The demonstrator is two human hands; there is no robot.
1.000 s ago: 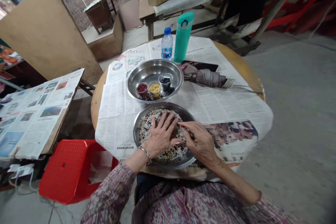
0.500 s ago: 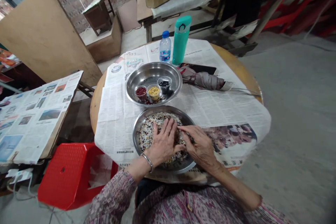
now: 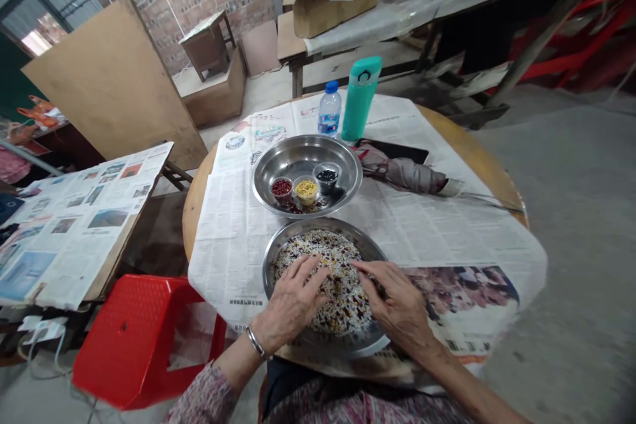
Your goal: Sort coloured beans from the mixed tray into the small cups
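A metal basin (image 3: 275, 245) in front of me holds a mix of white grains with red, black and yellow beans (image 3: 340, 278). Over the left side of the mix lies my left hand (image 3: 293, 295), palm down, fingers spread, a bangle on its wrist. My right hand (image 3: 397, 301) is at the basin's right side, thumb apart from its bent fingers, the fingertips at the mix. No object shows in either hand. Behind stands a second metal basin (image 3: 293, 152) with small clear cups of red beans (image 3: 282, 191), yellow beans (image 3: 305, 192) and black beans (image 3: 326, 180).
Newspaper (image 3: 223, 225) covers the round table. Beyond the basins stand a water bottle (image 3: 330, 109) and a teal bottle (image 3: 361, 99). A folded umbrella (image 3: 407, 173) lies right, beside a dark phone (image 3: 397, 151). A red stool (image 3: 129, 338) is at left.
My hands have drawn apart, the left one back to the left, uncovering the middle of the mix. The whole view has shifted slightly.
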